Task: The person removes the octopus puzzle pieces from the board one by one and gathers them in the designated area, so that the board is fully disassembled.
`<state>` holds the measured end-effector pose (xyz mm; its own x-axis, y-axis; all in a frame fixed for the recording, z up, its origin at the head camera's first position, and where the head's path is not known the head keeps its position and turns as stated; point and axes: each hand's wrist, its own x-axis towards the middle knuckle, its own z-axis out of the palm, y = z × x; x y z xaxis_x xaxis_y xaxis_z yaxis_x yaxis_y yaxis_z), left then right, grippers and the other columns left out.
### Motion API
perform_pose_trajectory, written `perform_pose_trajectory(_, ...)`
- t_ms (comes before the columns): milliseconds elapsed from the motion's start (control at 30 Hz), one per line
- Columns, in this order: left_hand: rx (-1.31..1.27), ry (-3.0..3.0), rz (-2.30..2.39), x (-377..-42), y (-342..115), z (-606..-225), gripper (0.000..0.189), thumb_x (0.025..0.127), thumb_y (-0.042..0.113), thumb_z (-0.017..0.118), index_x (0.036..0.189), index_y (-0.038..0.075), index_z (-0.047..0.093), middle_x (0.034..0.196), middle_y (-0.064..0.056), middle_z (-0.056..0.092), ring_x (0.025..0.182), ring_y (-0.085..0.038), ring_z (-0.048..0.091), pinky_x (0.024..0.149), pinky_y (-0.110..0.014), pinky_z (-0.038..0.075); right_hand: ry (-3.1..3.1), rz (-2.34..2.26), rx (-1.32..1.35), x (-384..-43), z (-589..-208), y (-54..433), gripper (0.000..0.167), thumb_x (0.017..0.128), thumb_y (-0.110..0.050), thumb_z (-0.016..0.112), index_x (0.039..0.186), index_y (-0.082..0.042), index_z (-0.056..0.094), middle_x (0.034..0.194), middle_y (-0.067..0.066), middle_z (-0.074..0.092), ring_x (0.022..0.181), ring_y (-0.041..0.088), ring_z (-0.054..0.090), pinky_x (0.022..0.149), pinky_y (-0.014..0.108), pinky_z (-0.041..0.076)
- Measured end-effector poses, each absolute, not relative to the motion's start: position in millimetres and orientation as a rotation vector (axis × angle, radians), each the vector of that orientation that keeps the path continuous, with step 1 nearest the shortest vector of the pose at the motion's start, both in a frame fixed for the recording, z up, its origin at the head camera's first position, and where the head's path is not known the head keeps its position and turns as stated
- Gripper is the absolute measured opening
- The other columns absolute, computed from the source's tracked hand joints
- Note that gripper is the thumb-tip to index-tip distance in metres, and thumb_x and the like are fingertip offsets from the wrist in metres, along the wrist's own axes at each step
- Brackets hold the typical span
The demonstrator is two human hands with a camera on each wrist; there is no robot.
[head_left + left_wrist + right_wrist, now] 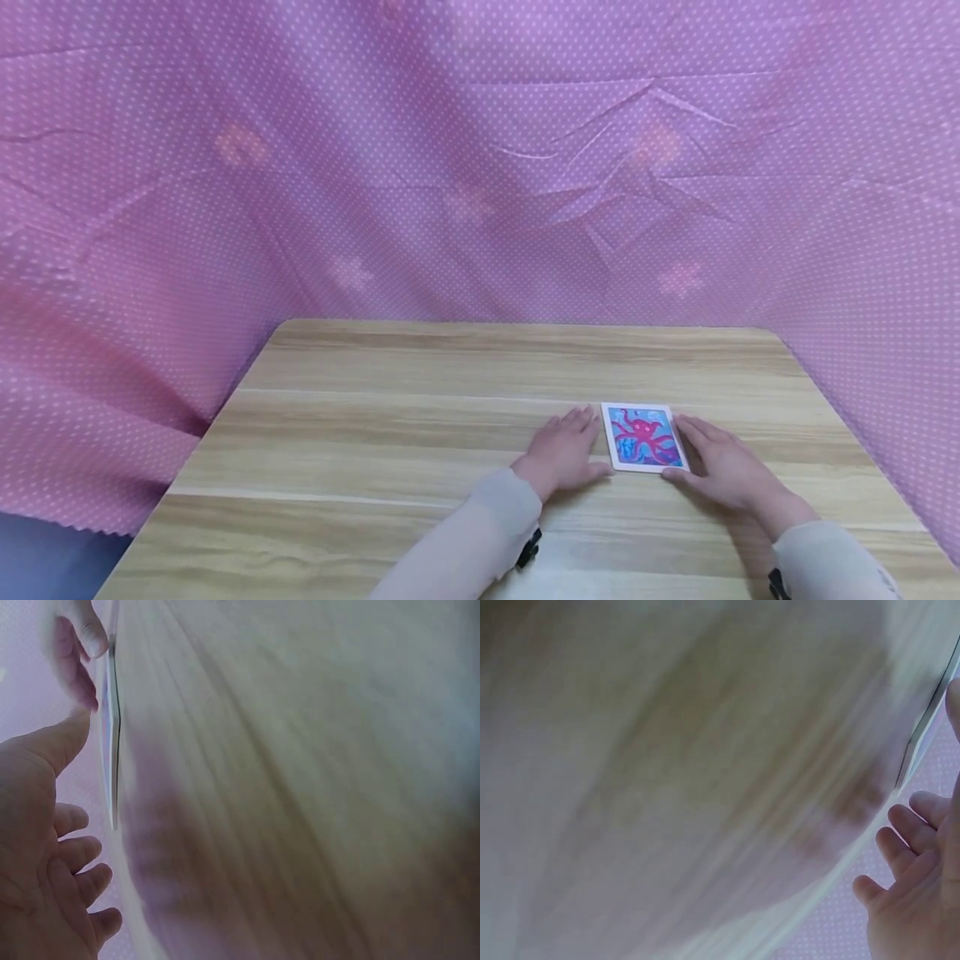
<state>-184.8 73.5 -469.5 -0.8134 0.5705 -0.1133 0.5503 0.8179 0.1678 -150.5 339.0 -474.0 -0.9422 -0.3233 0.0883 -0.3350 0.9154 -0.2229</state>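
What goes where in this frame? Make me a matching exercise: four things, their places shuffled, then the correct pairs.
Things
1. flat white-bordered picture card with a pink octopus
2. left hand
3. right hand
4. pinkish-purple cloth with white dots

Places
A. at the card's right side in the head view
B. hanging beyond the far edge of the light wood-grain table
C. lying between the two hands
D. at the card's left side in the head view

Pairs
1-C, 2-D, 3-A, 4-B
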Motion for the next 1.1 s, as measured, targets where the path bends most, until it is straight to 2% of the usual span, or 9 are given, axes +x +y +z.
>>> perform_pose_trajectory(700,0.89,2.839,0.047,-182,93,-470,0.066,0.092,0.057,0.047,0.148,0.024,0.035,0.153,0.01,0.028,0.139,-0.007,0.022,0.112,-0.029,0.022,-3.047,0.346,0.519,-148,-474,341,0.084,0.083,-0.061,0.061,0.136,0.003,0.047,0.138,0.026,0.043,0.122,0.05,0.041,0.099,0.063,0.033)
perform_pose_trajectory(1100,0.911,2.845,-0.024,-183,91,-471,0.063,0.094,0.056,0.046,0.147,0.023,0.038,0.152,0.01,0.03,0.139,-0.007,0.023,0.112,-0.027,0.02,-3.033,0.333,0.535,-149,-475,340,0.083,0.083,-0.061,0.062,0.134,0.003,0.05,0.138,0.025,0.045,0.121,0.048,0.043,0.098,0.061,0.034)
